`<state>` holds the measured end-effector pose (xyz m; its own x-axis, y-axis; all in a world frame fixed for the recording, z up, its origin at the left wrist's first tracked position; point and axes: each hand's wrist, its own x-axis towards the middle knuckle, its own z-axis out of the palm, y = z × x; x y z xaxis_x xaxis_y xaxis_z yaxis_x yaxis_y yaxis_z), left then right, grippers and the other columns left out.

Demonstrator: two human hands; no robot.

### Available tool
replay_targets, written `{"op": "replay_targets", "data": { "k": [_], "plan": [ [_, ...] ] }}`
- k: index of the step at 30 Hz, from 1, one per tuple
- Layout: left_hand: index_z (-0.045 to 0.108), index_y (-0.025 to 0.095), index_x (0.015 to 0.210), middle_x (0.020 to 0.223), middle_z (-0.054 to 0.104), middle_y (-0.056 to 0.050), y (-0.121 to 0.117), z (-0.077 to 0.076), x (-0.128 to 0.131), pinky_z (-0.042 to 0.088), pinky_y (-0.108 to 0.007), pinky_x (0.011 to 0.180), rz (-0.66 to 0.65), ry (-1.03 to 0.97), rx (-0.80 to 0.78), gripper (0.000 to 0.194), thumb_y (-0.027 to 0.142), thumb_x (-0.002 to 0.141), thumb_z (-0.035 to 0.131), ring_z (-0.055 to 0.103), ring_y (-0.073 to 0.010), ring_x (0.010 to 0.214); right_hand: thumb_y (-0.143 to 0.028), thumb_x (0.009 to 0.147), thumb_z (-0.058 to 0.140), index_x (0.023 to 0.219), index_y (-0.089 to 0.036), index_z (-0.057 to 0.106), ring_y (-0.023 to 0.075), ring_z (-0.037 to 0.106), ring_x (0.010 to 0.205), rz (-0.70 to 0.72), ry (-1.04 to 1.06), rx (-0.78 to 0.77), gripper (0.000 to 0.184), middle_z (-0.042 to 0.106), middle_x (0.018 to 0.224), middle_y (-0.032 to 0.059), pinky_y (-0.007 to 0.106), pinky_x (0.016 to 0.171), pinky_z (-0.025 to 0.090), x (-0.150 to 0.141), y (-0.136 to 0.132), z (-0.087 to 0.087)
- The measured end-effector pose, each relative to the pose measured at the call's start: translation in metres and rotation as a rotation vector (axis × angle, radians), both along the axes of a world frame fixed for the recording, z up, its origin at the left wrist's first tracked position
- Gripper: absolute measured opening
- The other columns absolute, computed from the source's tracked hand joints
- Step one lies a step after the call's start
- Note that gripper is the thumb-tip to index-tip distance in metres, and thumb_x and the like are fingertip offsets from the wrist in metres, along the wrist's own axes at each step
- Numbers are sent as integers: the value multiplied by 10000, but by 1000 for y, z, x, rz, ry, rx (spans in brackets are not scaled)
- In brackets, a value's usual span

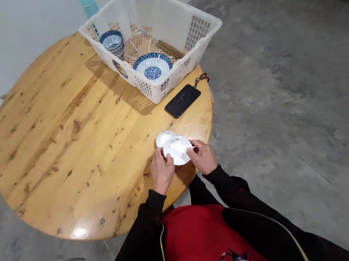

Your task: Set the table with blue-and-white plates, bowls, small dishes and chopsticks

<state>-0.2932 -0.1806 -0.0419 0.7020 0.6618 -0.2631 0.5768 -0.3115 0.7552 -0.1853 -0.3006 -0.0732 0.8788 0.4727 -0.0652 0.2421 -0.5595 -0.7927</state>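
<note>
Both hands are working together near the table's edge: the left hand [163,169] is gripping the left side of a white bowl [177,150], thumb near the rim, while the right hand [203,157] is pinching the opposite side. The bowl is facing open side up towards the wearer, and it is partly covering, in this view, a second white dish [164,137] sitting behind it on the wooden table [62,145]. A small white sliver is showing at the right fingers; it may be a spoon handle or part of the bowl, too small to tell. For a sound hold, the two hands should be sharing the load evenly, with thumbs staying on the rim and fingers supporting the outer wall, since a glazed surface is likely to be slippery. Keeping the bowl low and over the wood would be wise, as the table's edge is lying close to the wearer, and moving gently would be sparing the dish behind from a knock. Beyond, a black phone [183,101] is lying beside a white plastic basket [168,3], which is holding blue-patterned plates [151,67], stacked bowls [112,42] and chopsticks [169,49].
</note>
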Motion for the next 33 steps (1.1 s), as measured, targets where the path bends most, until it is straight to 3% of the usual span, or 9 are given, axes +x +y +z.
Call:
{"op": "replay_targets", "data": {
  "k": [7, 15, 24, 33],
  "plan": [
    [591, 149, 1129, 1044, 683, -132, 8, -7, 31, 488, -374, 876, 195, 130, 141, 265, 175, 902, 455, 641, -272, 1010, -271, 844, 465, 1174, -103, 701, 238, 634, 843, 276, -45, -179, 440, 655, 985, 135, 342, 832, 517, 42, 35, -2],
    [606, 159, 1090, 1019, 634, -133, -5, -11, 53, 476, -417, 936, 323, 251, 220, 251, 157, 891, 452, 587, -289, 1055, -219, 903, 471, 1277, -94, 650, 261, 641, 945, 502, 24, -370, 433, 623, 1087, 152, 336, 873, 488, 73, 45, 8],
    [599, 96, 1157, 1087, 625, -173, -9, -17, 50, 504, -433, 923, 401, 338, 240, 301, 145, 896, 457, 599, -303, 1059, -202, 947, 432, 1294, -77, 615, 271, 640, 1026, 688, 37, -483, 412, 599, 1158, 171, 331, 907, 470, 76, 56, 14],
    [556, 82, 1358, 1143, 627, -173, -5, -21, 43, 488, -422, 983, 375, 327, 261, 476, 126, 895, 453, 594, -296, 1107, -195, 956, 426, 1185, -94, 639, 250, 637, 988, 734, 25, -515, 329, 600, 1150, 160, 323, 887, 446, 74, 63, 18]
  ]
}}
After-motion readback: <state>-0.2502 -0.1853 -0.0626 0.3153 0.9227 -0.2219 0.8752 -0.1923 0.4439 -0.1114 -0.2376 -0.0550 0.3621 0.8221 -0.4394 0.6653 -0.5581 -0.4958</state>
